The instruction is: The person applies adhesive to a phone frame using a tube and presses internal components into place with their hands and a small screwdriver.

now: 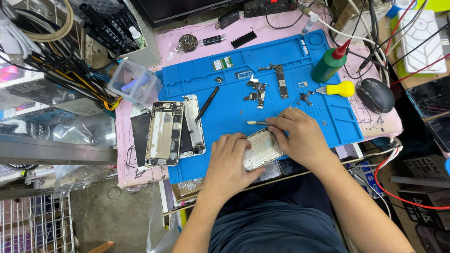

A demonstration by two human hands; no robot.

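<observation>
The left hand (pixel 229 161) covers the near-left corner of the silver phone housing (pixel 262 149), and the right hand (pixel 302 138) hides its right end — only the middle shows. The slim tool (pixel 257 123) disappears under the right fingers, so its grip can't be made out. Small screws and brackets on the blue mat (pixel 281 89) are too tiny to tell apart. The monitor (pixel 183 9) is cut by the top edge; the dark phone (pixel 430 96) runs off the right.

We see a cluttered tabletop (pixel 140 173) covered in pink across the frame's middle, grey concrete floor (pixel 117 211) at lower left beside a white wire rack (pixel 33 225), evenly lit.
</observation>
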